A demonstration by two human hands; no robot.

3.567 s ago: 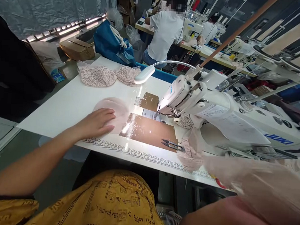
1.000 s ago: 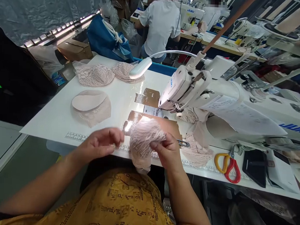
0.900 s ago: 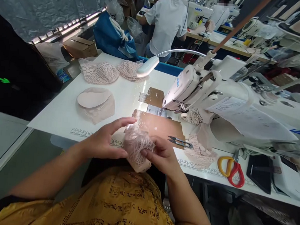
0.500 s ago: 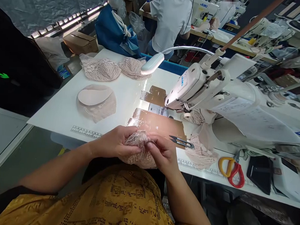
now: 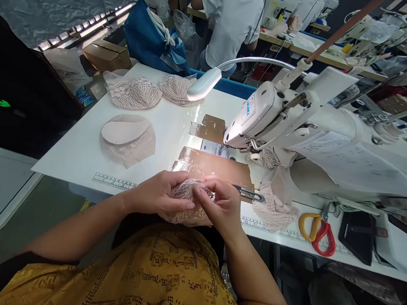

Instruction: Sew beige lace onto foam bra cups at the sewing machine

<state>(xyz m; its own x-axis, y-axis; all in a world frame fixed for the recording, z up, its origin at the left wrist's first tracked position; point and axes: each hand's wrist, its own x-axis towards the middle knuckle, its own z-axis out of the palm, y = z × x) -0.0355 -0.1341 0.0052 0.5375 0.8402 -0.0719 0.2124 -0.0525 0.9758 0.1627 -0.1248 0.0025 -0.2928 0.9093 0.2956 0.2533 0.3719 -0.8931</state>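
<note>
A pale pink lace bra cup [image 5: 187,205] is held at the table's near edge by both hands. My left hand [image 5: 161,196] wraps round its left side, thumb on top. My right hand [image 5: 218,203] pinches its upper right edge with closed fingers. Small thread snips [image 5: 250,196] lie on the brown tape patch just right of my right hand. The white sewing machine [image 5: 279,115] stands behind, its needle area beyond my hands.
A padded cup on lace [image 5: 127,138] lies at left on the white table [image 5: 78,156]. More lace cups [image 5: 135,92] sit at the back, more lace [image 5: 275,205] under the machine. Red-and-yellow scissors [image 5: 318,229] and a black phone [image 5: 358,230] lie right. A person in white [image 5: 232,23] sits beyond.
My left hand left the padded cup on the table and joined my right hand on a lace cup. Both hands have closed on it at the table edge.
</note>
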